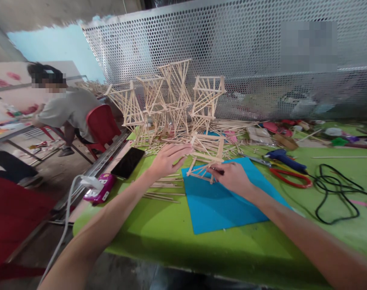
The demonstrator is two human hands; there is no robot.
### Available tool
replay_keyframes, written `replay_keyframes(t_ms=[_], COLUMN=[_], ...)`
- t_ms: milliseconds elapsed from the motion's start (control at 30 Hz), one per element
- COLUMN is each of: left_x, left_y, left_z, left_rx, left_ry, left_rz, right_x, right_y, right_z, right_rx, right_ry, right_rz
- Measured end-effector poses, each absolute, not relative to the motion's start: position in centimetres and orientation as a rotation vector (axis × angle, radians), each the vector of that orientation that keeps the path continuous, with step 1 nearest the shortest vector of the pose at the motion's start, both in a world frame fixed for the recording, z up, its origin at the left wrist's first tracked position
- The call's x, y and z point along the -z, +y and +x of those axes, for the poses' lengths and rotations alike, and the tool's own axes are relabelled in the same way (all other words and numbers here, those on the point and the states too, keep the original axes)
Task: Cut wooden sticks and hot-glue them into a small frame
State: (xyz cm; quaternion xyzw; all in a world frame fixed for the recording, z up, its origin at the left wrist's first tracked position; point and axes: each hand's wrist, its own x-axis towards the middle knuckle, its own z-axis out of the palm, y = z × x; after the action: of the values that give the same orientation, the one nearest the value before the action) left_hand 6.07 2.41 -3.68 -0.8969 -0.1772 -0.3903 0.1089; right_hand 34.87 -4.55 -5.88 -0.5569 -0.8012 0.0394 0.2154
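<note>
My left hand (171, 159) is open, its fingers stretched out flat just left of a small structure of thin wooden sticks (207, 148). Whether the fingertips touch its frame I cannot tell. My right hand (234, 177) is closed at the lower right part of this structure, the fingers pinched on its sticks. A small dark patch shows between those fingers, too unclear to name. The structure stands tilted on a blue sheet (219, 213). Under and beside my left forearm lie several loose sticks (163, 197).
Finished-looking stick towers (179, 92) stand behind, amid piled sticks. At right are a blue glue gun (286, 158), red-handled scissors (290, 178) and a black cord (330, 201). A phone (128, 162) and purple power strip (101, 189) lie left. A person (67, 108) sits beyond.
</note>
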Motion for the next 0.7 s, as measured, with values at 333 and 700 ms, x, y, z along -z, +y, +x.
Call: replay_keyframes(t_ms=[333,700], left_x=[3.58,3.57], left_y=[2.25,2.25], left_z=[6.13,6.11], left_rx=[1.137,1.141], left_ry=[-0.525,-0.523], left_rz=[-2.645,-2.641], right_x=[5.74,6.09], right_y=[-4.59,-4.45], right_z=[34.69,34.85], right_rx=[-0.133,-0.132], right_ry=[-2.191,-2.189], right_rz=[-1.573,-1.580])
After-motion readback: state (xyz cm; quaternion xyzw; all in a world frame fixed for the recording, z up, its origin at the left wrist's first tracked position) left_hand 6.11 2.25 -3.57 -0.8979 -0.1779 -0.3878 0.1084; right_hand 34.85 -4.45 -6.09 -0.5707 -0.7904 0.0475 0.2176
